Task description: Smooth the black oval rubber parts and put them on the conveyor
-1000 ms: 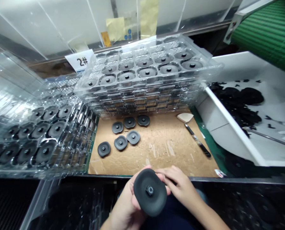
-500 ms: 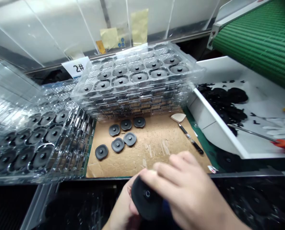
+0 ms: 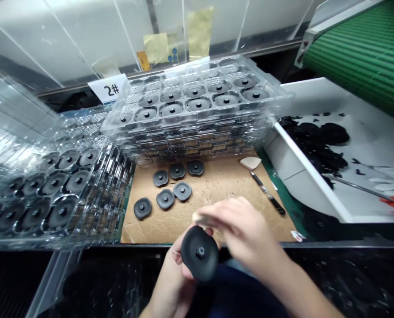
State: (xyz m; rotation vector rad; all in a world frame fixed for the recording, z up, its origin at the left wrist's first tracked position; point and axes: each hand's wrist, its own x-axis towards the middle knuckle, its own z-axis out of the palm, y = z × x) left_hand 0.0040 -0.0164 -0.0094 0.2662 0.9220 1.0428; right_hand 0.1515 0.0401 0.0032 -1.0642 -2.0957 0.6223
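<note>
Left hand is cupping the disc over the cardboard's front edge, fingers curled behind it; right hand is hovering, fingers pressed together; a loose grip could drop it.

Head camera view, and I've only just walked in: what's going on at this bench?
A person holds a dark grey disc with a central stud in their left hand, stud facing up toward the camera, and their right hand hovers near its upper edge. Six similar discs lie on a cardboard sheet beyond. More sit in the pockets of a stack of clear plastic trays behind and another stack to the left. A black-handled knife lies on the cardboard at right.
</note>
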